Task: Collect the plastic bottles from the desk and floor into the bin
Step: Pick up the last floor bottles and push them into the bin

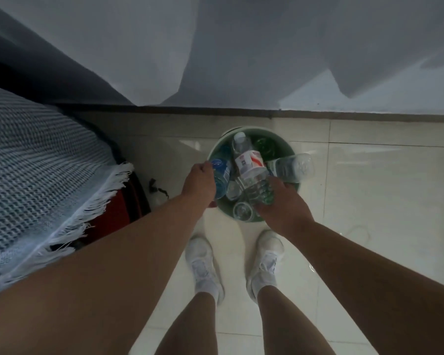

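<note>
Bottles (234,191) are crowded into the green bin (251,129), which stands on the tiled floor (369,190) just ahead of your white shoes (204,267). At far left a blue woven blanket (36,160) with a white fringe hangs over the bed's edge. Your left hand (199,184) is curled round a blue-labelled bottle (222,170) at the bin's left rim. In the middle a red-and-white-labelled bottle (249,162) leans with its cap towards the wall. Your right hand (283,203) is closed round its lower end, above the bin's near side. To the right of that, a clear bottle (294,166) lies across the bin's right rim, with its base pointing outward.
</note>
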Available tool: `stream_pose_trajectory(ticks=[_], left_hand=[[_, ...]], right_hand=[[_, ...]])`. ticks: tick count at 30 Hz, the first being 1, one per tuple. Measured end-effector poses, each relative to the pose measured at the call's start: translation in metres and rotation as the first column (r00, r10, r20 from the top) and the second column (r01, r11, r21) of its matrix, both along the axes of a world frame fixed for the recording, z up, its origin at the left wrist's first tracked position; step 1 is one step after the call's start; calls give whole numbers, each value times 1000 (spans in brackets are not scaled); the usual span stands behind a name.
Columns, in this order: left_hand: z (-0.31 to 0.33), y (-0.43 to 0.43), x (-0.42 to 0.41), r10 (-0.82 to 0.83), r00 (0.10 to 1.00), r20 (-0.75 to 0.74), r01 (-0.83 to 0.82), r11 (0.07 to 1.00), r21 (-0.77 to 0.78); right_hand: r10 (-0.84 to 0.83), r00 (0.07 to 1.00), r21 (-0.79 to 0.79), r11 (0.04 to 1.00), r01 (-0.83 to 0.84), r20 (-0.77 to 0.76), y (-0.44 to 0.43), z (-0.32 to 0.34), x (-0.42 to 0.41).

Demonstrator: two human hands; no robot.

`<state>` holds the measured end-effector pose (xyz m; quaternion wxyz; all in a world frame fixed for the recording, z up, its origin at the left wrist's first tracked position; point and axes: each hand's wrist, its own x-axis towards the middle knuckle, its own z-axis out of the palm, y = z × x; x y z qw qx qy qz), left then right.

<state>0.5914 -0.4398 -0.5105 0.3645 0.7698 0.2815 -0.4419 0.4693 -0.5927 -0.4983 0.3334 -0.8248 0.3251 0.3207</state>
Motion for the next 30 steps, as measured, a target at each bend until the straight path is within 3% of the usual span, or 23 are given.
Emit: stream_pose_trajectory(ticks=[3,6,9,11,13,16,24,28,30], left_hand=[[-7,0,-2,-35,996,80,35,999,6],[-13,-8,3,49,997,67,-52,998,46],[-22,-23,9,-277,951,137,250,950,189],[-24,-33,10,-409,891,195,352,896,272],[-26,-40,8,-503,824,262,396,840,370],[-42,-44,2,-527,763,374,301,802,516],[-93,-43,12,-404,825,396,212,870,446],[-84,-39,18,-336,877,344,230,922,311],[-67,-33,14,-356,849,390,275,928,250]], right_hand=[[-18,1000,4,1000,18,17,0,-2,-2],[-14,1000,10,1000,14,25,0,-4,-4],[-12,999,11,1000,12,36,-1,-8,-5],[-29,998,16,999,29,47,-3,-10,-6],[-50,997,12,999,49,57,-3,-13,-7],[-43,996,-19,999,45,83,-1,-18,-11],[7,982,-63,998,5,189,5,-32,-24],[-15,986,-28,999,20,166,1,-28,-25],[-44,987,20,999,41,153,-1,-21,-26]])
